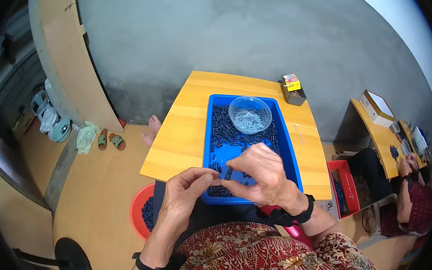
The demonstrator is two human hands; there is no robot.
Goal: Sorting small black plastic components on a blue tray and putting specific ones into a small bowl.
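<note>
Figure: seated worker at a small-parts station, seen from above. The room is a grey plastered wall (228,37) at 12 o'clock and a wooden floor (94,195) with sandals (111,140) at 9 o'clock; a second person (413,195) works at another desk at 3 o'clock. The yellow wooden surface (185,127) carries a blue tray (291,154) strewn with small dark cylindrical parts (225,129), a clear bowl (250,114) of pale pieces at the tray's 12 o'clock end, and a small box (292,89) at 1 o'clock. A red basin (139,208) of dark parts sits on the floor at 7 o'clock. Both hands meet over the tray's near edge: the left hand (185,196) pinches fingertips together, its grip closed on something too small to identify, and the right hand (259,174) closes on a dark part (218,182) (apparently an assembly or sorting step). The next move likely calls for fine fingertip alignment.
</note>
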